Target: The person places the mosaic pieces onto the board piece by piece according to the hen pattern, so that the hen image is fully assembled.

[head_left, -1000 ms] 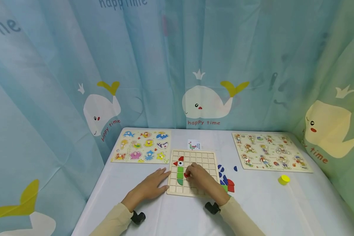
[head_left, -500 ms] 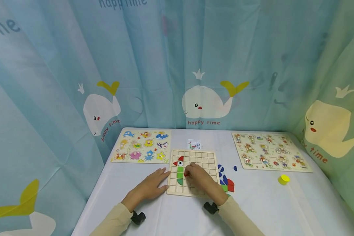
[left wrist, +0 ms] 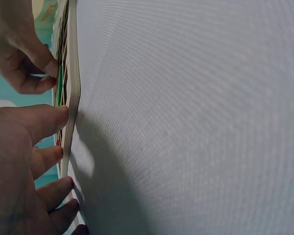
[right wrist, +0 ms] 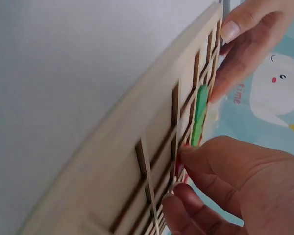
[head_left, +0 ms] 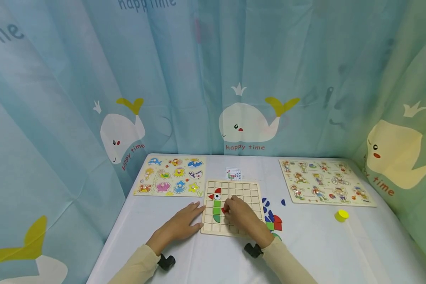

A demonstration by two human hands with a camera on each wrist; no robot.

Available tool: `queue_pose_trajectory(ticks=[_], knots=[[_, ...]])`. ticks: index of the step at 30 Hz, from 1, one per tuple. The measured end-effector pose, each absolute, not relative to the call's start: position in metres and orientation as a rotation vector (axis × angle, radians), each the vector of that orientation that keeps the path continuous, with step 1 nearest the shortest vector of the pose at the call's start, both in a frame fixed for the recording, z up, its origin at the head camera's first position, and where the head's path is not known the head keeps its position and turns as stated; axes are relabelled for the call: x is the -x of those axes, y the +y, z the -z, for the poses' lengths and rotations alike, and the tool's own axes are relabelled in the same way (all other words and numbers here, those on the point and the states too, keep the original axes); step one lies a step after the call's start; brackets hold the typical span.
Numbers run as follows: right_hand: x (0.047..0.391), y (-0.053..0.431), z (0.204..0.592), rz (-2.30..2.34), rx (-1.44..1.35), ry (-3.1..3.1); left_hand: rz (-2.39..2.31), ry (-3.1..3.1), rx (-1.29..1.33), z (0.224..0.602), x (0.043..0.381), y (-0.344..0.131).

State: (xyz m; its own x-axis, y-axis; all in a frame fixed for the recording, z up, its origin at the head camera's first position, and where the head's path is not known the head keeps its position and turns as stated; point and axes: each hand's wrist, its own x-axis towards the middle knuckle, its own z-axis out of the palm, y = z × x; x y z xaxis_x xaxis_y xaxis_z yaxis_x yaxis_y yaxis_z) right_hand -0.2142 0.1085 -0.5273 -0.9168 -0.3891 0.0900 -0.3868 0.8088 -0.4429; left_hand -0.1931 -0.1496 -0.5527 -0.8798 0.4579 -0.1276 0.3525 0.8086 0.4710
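Observation:
My right hand [head_left: 239, 213] pinches a small red puzzle piece [head_left: 223, 210] over a square right of the green column on the wooden grid board [head_left: 230, 232]. Fingers partly cover the red piece [right wrist: 179, 164], so its full shape is hidden. With fingers extended, my left hand [head_left: 182, 221] touches the board's left edge. Its thumb and fingertips [left wrist: 61, 116] rest along that rim in the left wrist view. Set in the board are a red quarter piece [head_left: 218, 191], a red triangle [head_left: 211, 197], an eye tile [head_left: 217, 197], green squares [head_left: 217, 210] and a green rounded piece [head_left: 217, 218].
Loose blue pieces [head_left: 265, 202], red pieces [head_left: 277, 225] and a green piece [head_left: 269, 226] lie right of the board. A picture card [head_left: 233, 174] lies behind it. Two picture puzzles [head_left: 170, 192] [head_left: 326, 201] flank it at the back. A yellow cylinder [head_left: 341, 215] stands at right.
My right hand shifts very slightly left and back over the same squares, still pinching the red piece. My left hand stays at the board's edge.

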Motion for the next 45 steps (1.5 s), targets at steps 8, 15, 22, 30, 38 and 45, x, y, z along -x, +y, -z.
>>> queue_pose_trajectory(ticks=[8, 15, 22, 30, 38, 45], knots=[[0.214, 0.148, 0.515, 0.8, 0.472, 2.915, -0.628, 2.771, -0.615, 0.553, 0.193, -0.149], [0.209, 0.213, 0.511, 0.827, 0.342, 2.854, -0.63, 2.771, -0.603, 0.552, 0.192, -0.149], [0.211, 0.265, 0.518, 0.777, 0.116, 2.787, -0.649, 2.76, -0.605, 0.55, 0.191, -0.15], [0.215, 0.274, 0.525, 0.778, 0.083, 2.795, -0.663, 2.762, -0.632, 0.55, 0.192, -0.15], [0.214, 0.273, 0.531, 0.829, 0.131, 2.809, -0.659, 2.76, -0.611, 0.554, 0.192, -0.149], [0.205, 0.272, 0.528, 0.834, 0.091, 2.822, -0.65, 2.766, -0.634, 0.555, 0.193, -0.149]])
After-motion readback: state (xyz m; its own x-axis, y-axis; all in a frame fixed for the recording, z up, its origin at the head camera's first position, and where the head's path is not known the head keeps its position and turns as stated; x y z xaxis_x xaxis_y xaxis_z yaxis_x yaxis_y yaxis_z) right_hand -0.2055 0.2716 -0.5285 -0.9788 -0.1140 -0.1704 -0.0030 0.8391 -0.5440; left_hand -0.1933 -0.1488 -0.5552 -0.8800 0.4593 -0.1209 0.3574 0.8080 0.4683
